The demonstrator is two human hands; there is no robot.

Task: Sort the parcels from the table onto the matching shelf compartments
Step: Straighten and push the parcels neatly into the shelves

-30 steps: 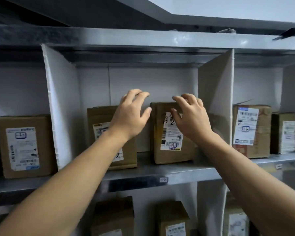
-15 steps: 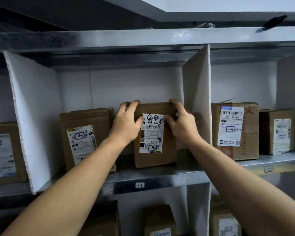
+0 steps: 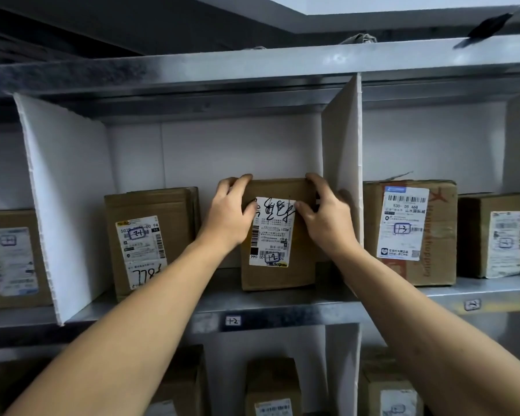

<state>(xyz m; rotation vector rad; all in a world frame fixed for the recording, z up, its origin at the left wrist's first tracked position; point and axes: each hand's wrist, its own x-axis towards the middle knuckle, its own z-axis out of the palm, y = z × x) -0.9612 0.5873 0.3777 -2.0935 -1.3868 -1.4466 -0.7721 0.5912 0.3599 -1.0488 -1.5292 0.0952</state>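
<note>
A brown cardboard parcel (image 3: 278, 274) with a white label marked 1-2 stands upright in the middle shelf compartment, above the edge tag 1-2 (image 3: 232, 320). My left hand (image 3: 227, 219) grips its upper left corner, fingers curled over the top edge and thumb on the label. My right hand (image 3: 324, 217) grips the upper right corner the same way, close to the white divider (image 3: 341, 175). A second parcel (image 3: 150, 238), also labelled 1-2, stands to its left in the same compartment.
The metal shelf (image 3: 282, 307) is split by white dividers. The right compartment holds a large labelled parcel (image 3: 409, 229) and a smaller one (image 3: 496, 235). Another parcel (image 3: 11, 259) sits in the left compartment. More parcels stand on the shelf below.
Both hands came down from hovering near the parcel's top and took hold of its upper corners. The view shifted so that the shelf sits further left and lower.
</note>
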